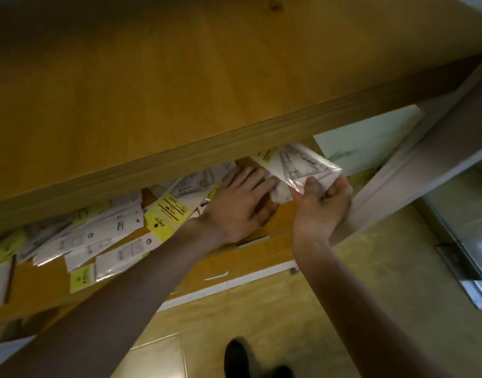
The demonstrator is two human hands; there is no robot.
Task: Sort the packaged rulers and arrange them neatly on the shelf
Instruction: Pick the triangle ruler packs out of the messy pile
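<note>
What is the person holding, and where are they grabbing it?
The right hand pinches a clear packet of triangle rulers at its near corner, thumb on top. The left hand lies flat on the shelf's packets, gripping nothing.

head view, looking down, close to shelf (261, 222)

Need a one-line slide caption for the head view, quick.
Right hand grips a packaged triangle ruler while the left hand rests flat on the shelf beside scattered ruler packs.
</note>
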